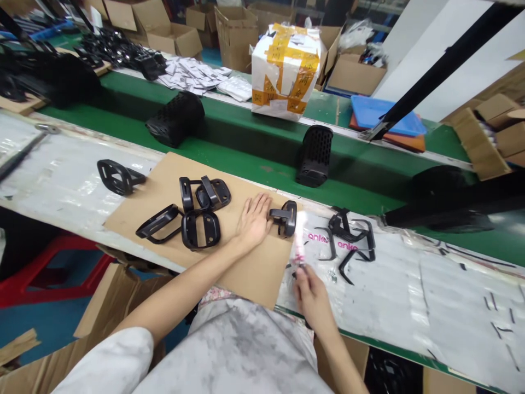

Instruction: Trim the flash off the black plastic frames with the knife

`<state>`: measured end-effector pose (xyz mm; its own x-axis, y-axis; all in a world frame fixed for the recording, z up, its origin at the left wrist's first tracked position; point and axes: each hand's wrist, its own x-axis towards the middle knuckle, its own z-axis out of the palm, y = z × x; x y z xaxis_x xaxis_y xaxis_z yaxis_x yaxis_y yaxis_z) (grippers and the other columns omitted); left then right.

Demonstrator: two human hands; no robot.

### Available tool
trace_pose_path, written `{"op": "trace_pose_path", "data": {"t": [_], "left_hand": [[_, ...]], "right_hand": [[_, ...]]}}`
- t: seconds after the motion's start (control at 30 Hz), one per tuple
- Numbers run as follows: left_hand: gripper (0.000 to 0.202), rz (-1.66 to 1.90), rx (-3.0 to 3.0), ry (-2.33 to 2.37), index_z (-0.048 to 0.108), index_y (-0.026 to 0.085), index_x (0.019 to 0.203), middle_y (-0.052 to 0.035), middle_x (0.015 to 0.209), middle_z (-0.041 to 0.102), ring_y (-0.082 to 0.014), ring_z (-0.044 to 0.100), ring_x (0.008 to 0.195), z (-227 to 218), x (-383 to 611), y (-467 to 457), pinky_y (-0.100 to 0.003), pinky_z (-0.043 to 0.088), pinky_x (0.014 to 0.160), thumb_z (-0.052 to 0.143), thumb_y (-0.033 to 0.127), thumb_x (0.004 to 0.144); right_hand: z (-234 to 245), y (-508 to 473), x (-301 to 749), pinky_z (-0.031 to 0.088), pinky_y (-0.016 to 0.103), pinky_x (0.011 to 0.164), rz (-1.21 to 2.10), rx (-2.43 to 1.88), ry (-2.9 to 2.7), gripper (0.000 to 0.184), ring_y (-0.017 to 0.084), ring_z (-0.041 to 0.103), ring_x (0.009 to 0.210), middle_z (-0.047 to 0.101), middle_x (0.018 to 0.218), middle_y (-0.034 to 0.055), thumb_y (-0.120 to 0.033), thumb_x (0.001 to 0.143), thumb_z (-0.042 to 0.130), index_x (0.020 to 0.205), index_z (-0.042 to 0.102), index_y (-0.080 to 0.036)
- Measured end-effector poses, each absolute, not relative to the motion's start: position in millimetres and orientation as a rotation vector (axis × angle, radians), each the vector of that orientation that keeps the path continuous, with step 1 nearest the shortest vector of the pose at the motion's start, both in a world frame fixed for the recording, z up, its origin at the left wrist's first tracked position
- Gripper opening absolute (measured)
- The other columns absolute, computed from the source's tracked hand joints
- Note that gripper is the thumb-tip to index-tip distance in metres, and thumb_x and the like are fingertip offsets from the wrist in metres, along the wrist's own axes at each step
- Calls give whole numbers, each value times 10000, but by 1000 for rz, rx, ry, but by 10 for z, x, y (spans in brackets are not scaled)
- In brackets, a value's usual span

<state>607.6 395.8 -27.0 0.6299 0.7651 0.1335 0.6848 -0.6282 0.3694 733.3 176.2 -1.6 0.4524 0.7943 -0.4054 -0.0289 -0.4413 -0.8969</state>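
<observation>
My left hand [254, 221] lies palm down on a brown cardboard sheet [250, 276], its fingers stretched out. Its thumb side is against or right beside a black plastic bracket [288, 219]; contact is hard to tell. Just right of that bracket, my right hand [310, 293] is closed around a slim knife-like tool [301, 235], whose pale end is smeared by motion and points away from me. Left of my left hand, several similar black brackets [200, 230] rest on the cardboard. One more bracket [117, 178] sits at its left edge.
Black offcut pieces [353, 235] lie on plastic printed with pink letters at right. Beyond runs a green conveyor [254, 164] carrying perforated black housings [315, 156]. A taped white box [285, 71] and a blue tray [388, 115] stand behind. A black post [435, 71] slants across the right.
</observation>
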Motion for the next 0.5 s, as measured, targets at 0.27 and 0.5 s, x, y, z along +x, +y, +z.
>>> {"op": "trace_pose_path", "data": {"t": [0.27, 0.5], "left_hand": [[591, 560, 2324, 1121, 532, 93, 1559, -154, 1708, 450, -285, 333, 1642, -281, 6045, 4007, -526, 155, 1377, 480, 175, 976], [445, 810, 1492, 928, 766, 154, 1080, -140, 1125, 813, -342, 738, 1178, 64, 6132, 4034, -511, 534, 1119, 494, 502, 1026]], "right_hand": [[8, 1738, 7775, 431, 269, 483, 977, -1910, -946, 582, 168, 517, 492, 616, 634, -6, -660, 1024, 534, 1253, 726, -161], [-159, 1860, 7778, 611, 432, 873, 536, -2074, -1246, 487, 335, 758, 966, 800, 1112, 161, -420, 991, 543, 1334, 754, -147]]}}
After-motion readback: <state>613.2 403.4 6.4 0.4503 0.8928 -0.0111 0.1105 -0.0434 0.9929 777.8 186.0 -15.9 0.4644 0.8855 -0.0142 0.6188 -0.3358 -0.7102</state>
